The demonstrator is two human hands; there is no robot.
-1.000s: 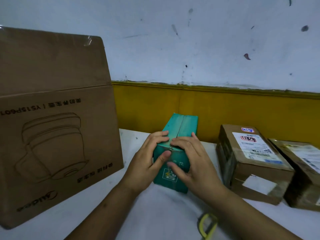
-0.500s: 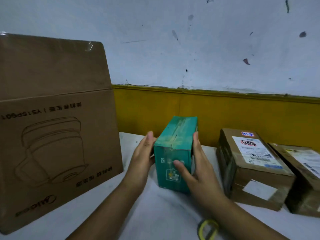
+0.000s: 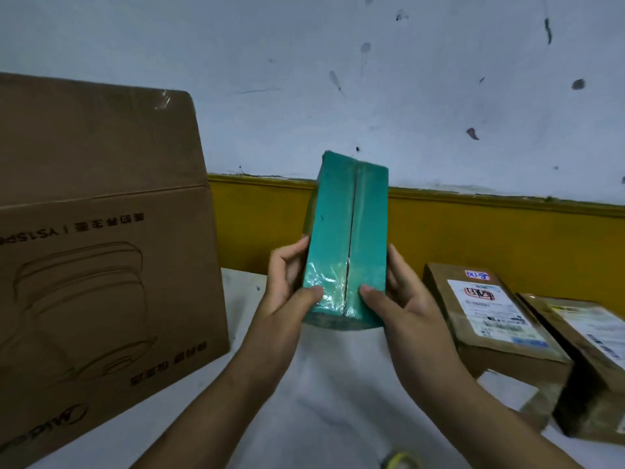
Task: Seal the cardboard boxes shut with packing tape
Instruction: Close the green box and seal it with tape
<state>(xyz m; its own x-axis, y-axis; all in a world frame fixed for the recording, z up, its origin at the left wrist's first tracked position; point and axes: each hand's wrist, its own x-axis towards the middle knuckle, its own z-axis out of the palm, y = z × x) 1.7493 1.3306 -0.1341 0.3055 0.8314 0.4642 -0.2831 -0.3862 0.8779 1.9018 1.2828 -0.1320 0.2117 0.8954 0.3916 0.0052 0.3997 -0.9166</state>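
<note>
Two bare hands are closed around the lower end of a small teal cardboard box [image 3: 348,231], which appears lifted off the white table surface [image 3: 338,401] with its long face turned to the camera. The left hand [image 3: 287,289] and the right hand [image 3: 402,306] each have the thumb pressed on this face and the fingers wrapped behind a side edge. A dark seam [image 3: 351,225] runs up from between the thumbs, and above the grip it looks untaped; only near the thumbs is a wrinkled clear film [image 3: 326,279] seen, glossy on the matt card. It is judged that the box could slip, because the film is smooth and most of the length stands unsupported above the grip; a hard squeeze could also spread the seam. Left of the grip stands a large brown corrugated carton [image 3: 101,248]; right of it lie a brown labelled parcel [image 3: 490,319] and a second parcel [image 3: 595,350]. Below the wrists a yellowish ring [image 3: 400,461], perhaps the tape, is blurred.
</note>
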